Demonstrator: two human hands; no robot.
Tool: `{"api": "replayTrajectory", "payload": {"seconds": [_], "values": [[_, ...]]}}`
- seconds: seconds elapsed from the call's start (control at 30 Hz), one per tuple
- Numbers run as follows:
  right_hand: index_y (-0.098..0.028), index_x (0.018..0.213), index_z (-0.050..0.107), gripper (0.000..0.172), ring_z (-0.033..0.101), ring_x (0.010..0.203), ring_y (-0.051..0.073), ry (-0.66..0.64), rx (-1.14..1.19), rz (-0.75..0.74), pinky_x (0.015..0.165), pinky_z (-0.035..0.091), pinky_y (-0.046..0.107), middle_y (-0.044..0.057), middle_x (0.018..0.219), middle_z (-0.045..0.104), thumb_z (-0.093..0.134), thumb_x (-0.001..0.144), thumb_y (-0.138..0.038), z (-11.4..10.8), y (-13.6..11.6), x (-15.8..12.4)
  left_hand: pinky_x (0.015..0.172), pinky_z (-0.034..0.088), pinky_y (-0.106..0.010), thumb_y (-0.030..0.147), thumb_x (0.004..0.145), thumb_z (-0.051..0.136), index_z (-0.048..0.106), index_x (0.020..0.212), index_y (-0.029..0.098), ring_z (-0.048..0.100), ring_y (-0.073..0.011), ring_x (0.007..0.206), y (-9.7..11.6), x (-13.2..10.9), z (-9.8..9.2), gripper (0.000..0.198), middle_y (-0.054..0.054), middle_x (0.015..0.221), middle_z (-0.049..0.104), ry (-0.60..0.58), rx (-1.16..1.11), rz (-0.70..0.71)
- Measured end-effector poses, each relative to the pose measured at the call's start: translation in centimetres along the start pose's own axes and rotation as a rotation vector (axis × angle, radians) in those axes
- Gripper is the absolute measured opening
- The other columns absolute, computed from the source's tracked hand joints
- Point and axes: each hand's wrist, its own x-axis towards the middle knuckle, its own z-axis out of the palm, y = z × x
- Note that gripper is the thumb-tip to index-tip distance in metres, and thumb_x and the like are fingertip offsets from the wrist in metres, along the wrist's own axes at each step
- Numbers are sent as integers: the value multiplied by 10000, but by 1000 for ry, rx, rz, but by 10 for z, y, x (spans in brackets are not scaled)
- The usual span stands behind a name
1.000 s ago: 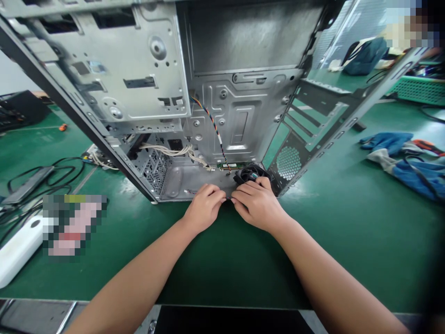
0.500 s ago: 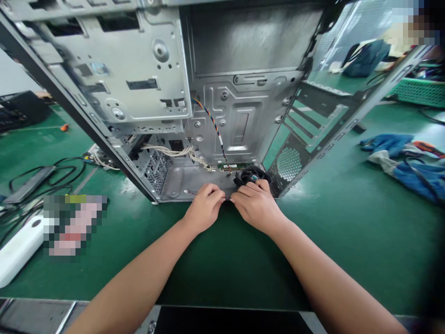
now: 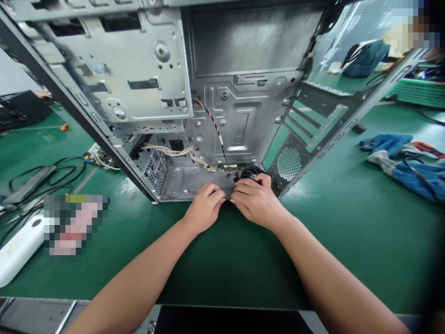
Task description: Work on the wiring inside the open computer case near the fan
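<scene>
An open metal computer case (image 3: 139,104) stands on the green table. At its bottom front edge, my left hand (image 3: 206,208) has its fingers pinched together on something too small to make out. Close beside it, my right hand (image 3: 256,200) is also closed at the same edge, its fingertips nearly touching the left ones. A black round fan (image 3: 247,172) lies behind my right hand, partly covered by it. Behind the hands are a green circuit strip (image 3: 229,166), a multicoloured cable (image 3: 212,121) hanging down and a bundle of white wires (image 3: 170,150).
On the green table (image 3: 114,260), black cables (image 3: 66,169), a white long object (image 3: 21,250) and a dark power strip (image 3: 30,184) lie left. Blue-grey gloves (image 3: 413,162) lie right. A green basket (image 3: 417,93) and dark bag (image 3: 366,58) are behind, near a blurred person.
My right hand has shifted slightly, its knuckles a little further right and its fingers covering the fan differently. My left hand has stayed in place.
</scene>
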Motion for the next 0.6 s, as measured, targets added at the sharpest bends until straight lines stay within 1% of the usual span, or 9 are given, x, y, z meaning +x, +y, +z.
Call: {"api": "replayTrajectory", "payload": {"seconds": [0.13, 0.27, 0.43, 0.6], "values": [[-232, 818, 689, 201, 565, 1107, 228, -35, -11, -16, 970, 173, 459, 8, 868, 719, 514, 916, -224, -3, 3, 4, 796, 465, -346, 199, 961, 422, 581, 878, 188, 510, -188, 859, -1, 0, 0, 180, -54, 905, 546, -6, 9, 3], [-239, 789, 688, 207, 531, 1193, 245, -83, -8, -33, 994, 150, 483, 5, 852, 725, 519, 910, -233, -6, 6, 7, 790, 455, -345, 191, 960, 420, 578, 876, 189, 503, -188, 847, -2, 0, 1, 179, -54, 913, 551, -19, 9, 10], [-226, 794, 666, 225, 528, 1191, 232, -133, 26, -28, 995, 155, 465, 11, 862, 720, 496, 934, -270, -6, 9, 11, 786, 449, -336, 198, 965, 413, 575, 869, 187, 497, -186, 842, -3, 0, 0, 188, -49, 899, 552, -27, 16, 13], [-222, 793, 662, 201, 503, 1196, 249, -150, -24, 4, 932, 200, 445, 30, 907, 718, 517, 918, -282, -5, 7, 15, 785, 450, -344, 204, 967, 397, 576, 865, 187, 498, -190, 839, -3, 0, -2, 207, -53, 889, 549, -18, 23, 2]]}}
